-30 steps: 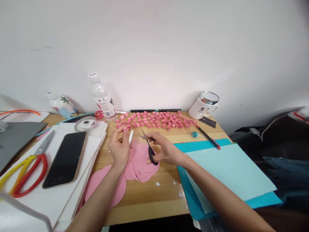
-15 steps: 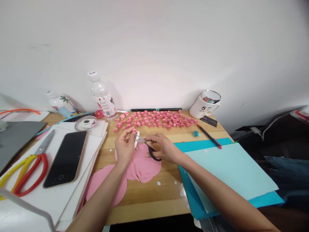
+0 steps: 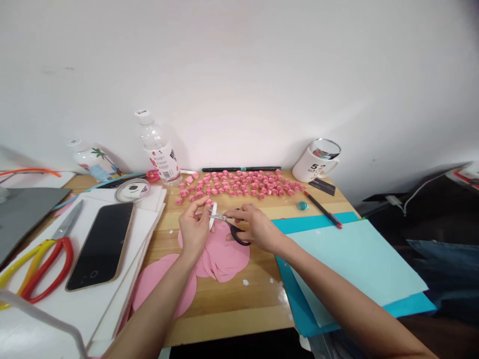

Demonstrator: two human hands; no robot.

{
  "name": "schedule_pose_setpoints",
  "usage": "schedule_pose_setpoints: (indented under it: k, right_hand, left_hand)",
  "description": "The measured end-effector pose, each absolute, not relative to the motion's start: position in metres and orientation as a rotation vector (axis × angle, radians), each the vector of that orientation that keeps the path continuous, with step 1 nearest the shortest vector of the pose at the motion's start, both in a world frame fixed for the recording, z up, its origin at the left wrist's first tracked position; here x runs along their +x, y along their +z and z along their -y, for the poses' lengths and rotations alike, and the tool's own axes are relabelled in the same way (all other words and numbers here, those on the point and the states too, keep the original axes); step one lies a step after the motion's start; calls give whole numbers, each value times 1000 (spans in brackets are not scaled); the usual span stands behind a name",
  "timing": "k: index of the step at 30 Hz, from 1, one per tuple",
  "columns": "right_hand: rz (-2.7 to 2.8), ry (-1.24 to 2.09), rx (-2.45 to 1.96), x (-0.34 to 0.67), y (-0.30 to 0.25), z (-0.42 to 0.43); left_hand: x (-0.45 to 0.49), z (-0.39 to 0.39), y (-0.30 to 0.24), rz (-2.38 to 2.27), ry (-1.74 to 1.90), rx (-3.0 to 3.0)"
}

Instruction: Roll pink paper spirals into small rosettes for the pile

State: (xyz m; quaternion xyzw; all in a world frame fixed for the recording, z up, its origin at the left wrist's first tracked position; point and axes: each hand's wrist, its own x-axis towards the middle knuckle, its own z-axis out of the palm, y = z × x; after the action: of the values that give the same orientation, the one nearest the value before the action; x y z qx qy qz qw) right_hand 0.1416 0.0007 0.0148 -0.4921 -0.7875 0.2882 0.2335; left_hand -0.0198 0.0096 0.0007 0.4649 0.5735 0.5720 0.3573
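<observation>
My left hand [image 3: 194, 227] pinches a narrow white strip [image 3: 213, 215] upright between thumb and fingers, just above a pile of pink paper circles [image 3: 224, 252]. My right hand [image 3: 253, 225] grips small black-handled scissors [image 3: 229, 225], whose blades point left and meet the strip. Both hands hover over the wooden desk [image 3: 232, 304] near its middle. Behind them lie several small rolled pink paper roses [image 3: 239, 183] in rows.
A phone [image 3: 101, 244] rests on white boards at left, beside red and yellow scissors [image 3: 45, 262] and a tape roll [image 3: 132, 190]. Two bottles [image 3: 159, 152], a pen [image 3: 241, 169] and a mug [image 3: 316, 162] stand by the wall. Blue sheets [image 3: 352, 264] and a red pencil [image 3: 322, 209] lie right.
My left hand rose and turned the white strip toward the scissors. My right hand swung the blades from pointing away to pointing left, onto the strip.
</observation>
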Motion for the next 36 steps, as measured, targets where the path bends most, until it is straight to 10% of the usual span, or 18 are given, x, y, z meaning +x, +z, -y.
schedule_pose_setpoints:
  k: [36]
  right_hand:
    - [2406, 456, -1848, 230, 35, 3]
  left_hand:
    - [-15, -2, -21, -1444, 1132, 2037]
